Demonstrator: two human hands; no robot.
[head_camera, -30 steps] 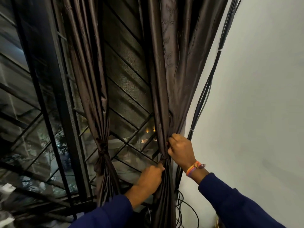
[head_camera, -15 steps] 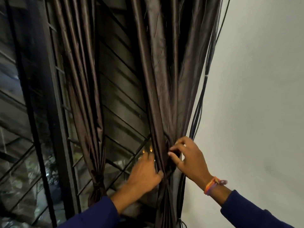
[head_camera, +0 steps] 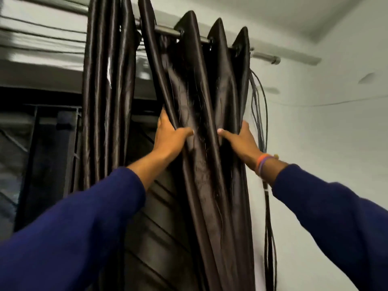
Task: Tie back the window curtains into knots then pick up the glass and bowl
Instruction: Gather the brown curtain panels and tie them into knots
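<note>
On one rod (head_camera: 264, 56): two curtains (head_camera: 201, 114); two hands (head_camera: 170, 139) grip right one.

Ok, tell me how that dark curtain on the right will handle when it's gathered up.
The curtain hangs in loose folds, so it is probably floppy. Its sheen suggests slippery fabric that may slide through the left hand and right hand.

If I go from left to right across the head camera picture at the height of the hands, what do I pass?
Window grille → left curtain → left hand → right curtain → right hand → hanging cables → white wall.
</note>
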